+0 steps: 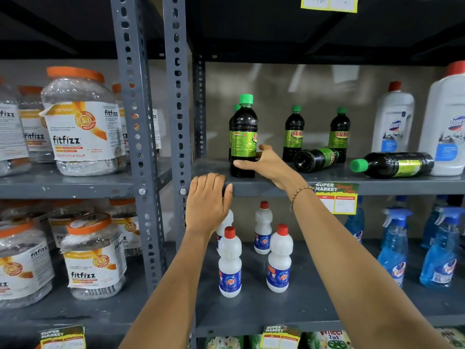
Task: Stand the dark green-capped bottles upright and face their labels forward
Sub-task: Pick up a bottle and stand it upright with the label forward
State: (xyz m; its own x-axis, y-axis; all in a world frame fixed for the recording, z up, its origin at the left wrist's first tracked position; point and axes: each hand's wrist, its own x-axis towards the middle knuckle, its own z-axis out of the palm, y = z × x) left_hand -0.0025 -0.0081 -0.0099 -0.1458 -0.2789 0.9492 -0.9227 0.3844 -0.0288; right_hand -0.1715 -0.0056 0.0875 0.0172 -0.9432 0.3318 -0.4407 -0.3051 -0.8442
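1. Location: the dark green-capped bottles stand and lie on the upper right shelf (276,183). The front bottle (242,137) stands upright near the shelf's left end, another partly hidden just behind it. Two more stand upright further back (293,133) (339,134).
2. Defects: one bottle (315,159) lies on its side with its base toward the camera; a second (392,164) lies near the front edge with its cap pointing left, its far end just beside a large white bottle (446,122).
3. Handling judgement: the bottles appear full of dark liquid, so moderately heavy; the plastic looks rigid and smooth, the glossy label possibly slippery. A lying bottle may roll. Best hold is around the body at or below the label, not the cap.
4. Front bottle's label faces partly aside; the brand name wraps round its right edge. Judged to need turning.
5. Right hand (266,163): partly open, fingers (242,164) wrapped loosely round the front bottle's lower body, thumb raised beside the label.
6. Left hand (207,200): fingers relaxed and together, holding nothing, resting against the shelf's front edge.
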